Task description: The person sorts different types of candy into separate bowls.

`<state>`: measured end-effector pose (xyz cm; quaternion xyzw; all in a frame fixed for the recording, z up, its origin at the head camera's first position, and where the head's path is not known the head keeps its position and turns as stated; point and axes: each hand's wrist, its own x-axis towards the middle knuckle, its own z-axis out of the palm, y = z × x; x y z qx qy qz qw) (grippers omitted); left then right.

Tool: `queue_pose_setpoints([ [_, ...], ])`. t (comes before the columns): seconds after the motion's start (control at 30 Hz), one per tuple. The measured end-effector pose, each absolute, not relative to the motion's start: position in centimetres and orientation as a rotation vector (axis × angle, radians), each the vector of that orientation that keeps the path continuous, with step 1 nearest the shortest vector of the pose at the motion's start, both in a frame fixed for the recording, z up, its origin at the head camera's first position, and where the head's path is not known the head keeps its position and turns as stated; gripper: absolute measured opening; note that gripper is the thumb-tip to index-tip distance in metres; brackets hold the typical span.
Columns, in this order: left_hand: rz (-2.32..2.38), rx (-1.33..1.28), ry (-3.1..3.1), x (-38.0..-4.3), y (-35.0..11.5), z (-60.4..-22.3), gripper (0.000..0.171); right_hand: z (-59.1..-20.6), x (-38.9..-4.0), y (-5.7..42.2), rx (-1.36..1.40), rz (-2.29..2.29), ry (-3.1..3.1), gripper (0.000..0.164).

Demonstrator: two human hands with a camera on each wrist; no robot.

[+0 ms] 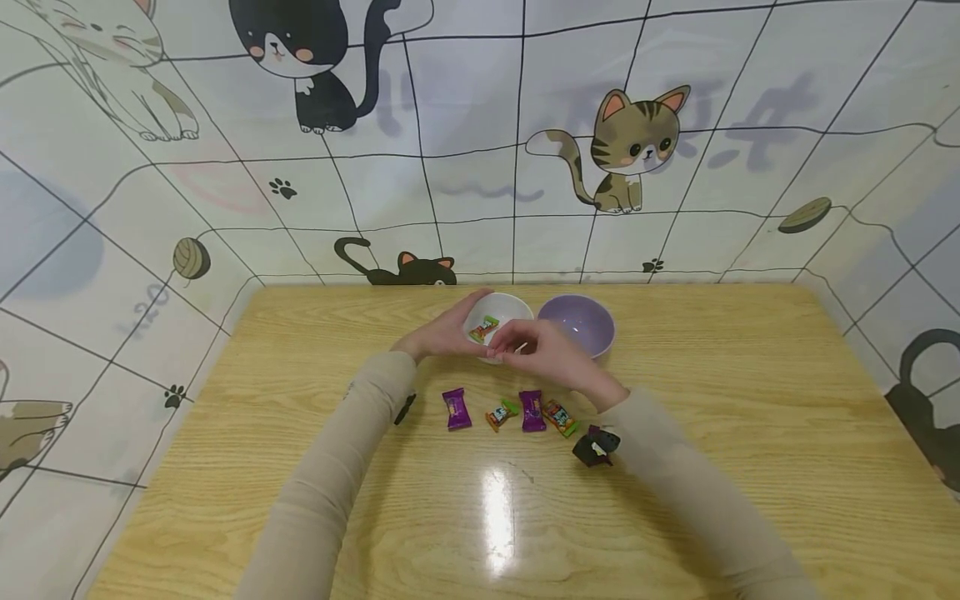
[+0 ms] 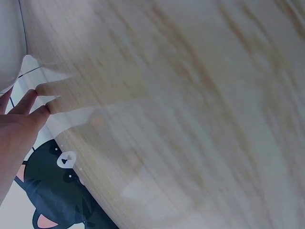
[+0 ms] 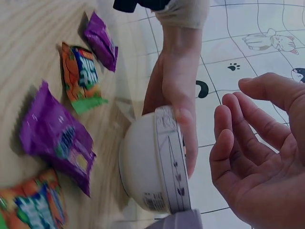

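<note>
left hand (image 1: pixel 448 332) grips white bowl (image 1: pixel 516 308); right hand (image 1: pixel 546 352), relaxed, holds nothing. i judge its inner candy (image 1: pixel 483 328) placed; next requires fetching another.

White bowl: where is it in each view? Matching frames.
Head: white bowl near centre, left of the purple bowl.
Left wrist: cut off at the top-left edge.
Right wrist: lower centre, outer wall facing the camera.
Shared landmark: left hand, at the bowl in all three.
</note>
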<state>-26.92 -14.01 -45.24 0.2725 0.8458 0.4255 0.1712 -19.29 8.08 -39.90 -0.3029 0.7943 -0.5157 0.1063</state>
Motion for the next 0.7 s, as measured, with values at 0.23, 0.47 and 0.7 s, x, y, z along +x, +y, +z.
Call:
queue_pose_setpoints([
  [0.23,1.222,0.787,2.391,-26.9,-14.1,-45.3,0.105,-41.1,-18.3,7.5,-0.864,-1.558,2.278,0.011],
  [0.47,1.212,0.801,2.411,-27.0,-14.1,-45.3,0.107,-42.2,-17.6,7.0,-0.859,-1.570,2.237,0.014],
  [0.7,1.216,0.810,2.402,-27.0,-14.0,-45.3,0.104,-43.7,-17.3,6.1,-0.884,-1.525,2.210,0.016],
])
